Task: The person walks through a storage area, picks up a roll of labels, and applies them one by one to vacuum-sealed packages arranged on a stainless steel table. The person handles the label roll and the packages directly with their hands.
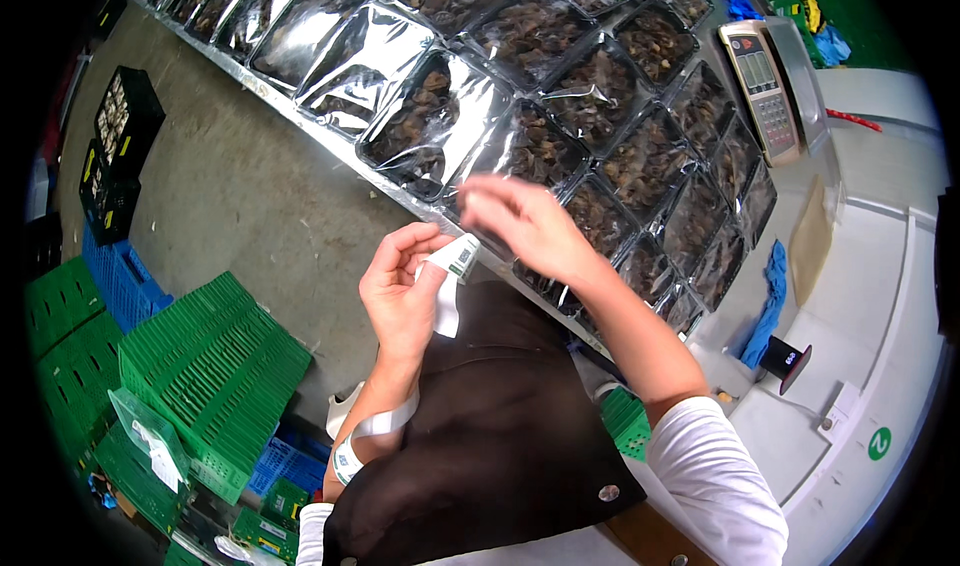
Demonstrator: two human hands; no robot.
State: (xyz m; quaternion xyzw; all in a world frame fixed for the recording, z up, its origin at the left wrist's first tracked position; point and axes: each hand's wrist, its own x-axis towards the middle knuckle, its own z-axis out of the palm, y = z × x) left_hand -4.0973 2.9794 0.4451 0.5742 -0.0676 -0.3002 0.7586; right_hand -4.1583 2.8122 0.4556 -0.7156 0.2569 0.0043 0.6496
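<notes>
My left hand (395, 291) is closed on a strip of labels (445, 301), thumb over the white backing, with a green-printed label at its top. More of the strip (380, 424) loops around my left forearm. My right hand (520, 226) is above and right of it, near the edge of the film-covered trays (420, 126); its fingers are bent and smeared by motion, and whether they hold anything is unclear. Rows of these black trays hold dark brown, mushroom-like pieces. A dark apron (480, 396) covers my front below my hands.
A scale (760, 91) stands right of the trays. Blue gloves (770, 296) lie near a dark round object (785, 366). Green crates (210, 376) and blue crates (125, 276) are stacked lower left. Black crates (125, 141) sit on the floor. The metal table edge (260, 91) runs diagonally.
</notes>
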